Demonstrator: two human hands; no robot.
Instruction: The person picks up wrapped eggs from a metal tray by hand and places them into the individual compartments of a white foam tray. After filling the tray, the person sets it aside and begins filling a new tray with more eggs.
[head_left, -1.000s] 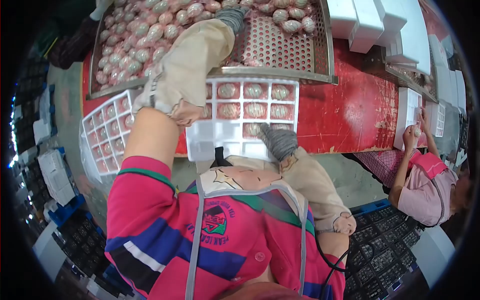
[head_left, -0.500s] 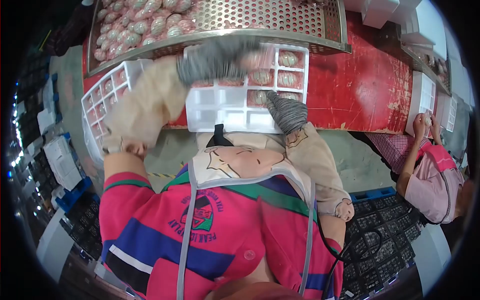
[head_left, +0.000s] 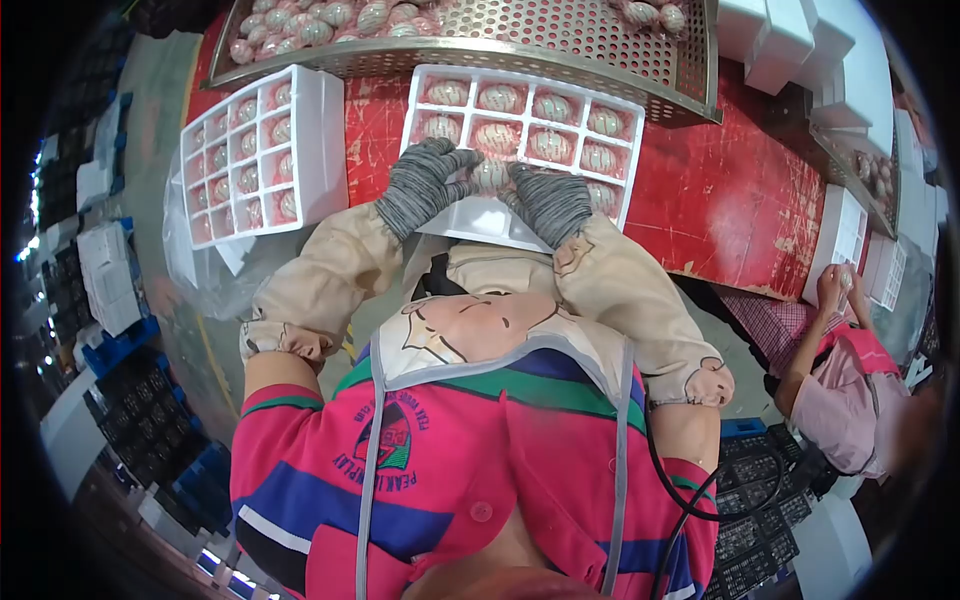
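Both my hands wear grey knit gloves. My left hand (head_left: 425,185) is over the near left part of a white compartment tray (head_left: 412,112), its thumb and fingers closing on the left side of a pink-and-white wrapped round item (head_left: 490,177). From the other side my right hand (head_left: 553,203) presses its fingertips against the same item. Similar wrapped items sit in the tray's far and right compartments, such as one wrapped ball (head_left: 498,97) in the far row. The hands hide part of the near compartments.
A second filled white tray (head_left: 335,140) stands tilted at the left, over clear plastic. Beyond is a perforated metal bin (head_left: 520,30) with wrapped items, on a red table (head_left: 690,200). At the right a person in pink (head_left: 850,400) holds a small item near white boxes.
My left hand has come down from the tray's far side to its near middle. My right hand has shifted left to meet it. The view has shifted, and more far-left compartments show wrapped items.
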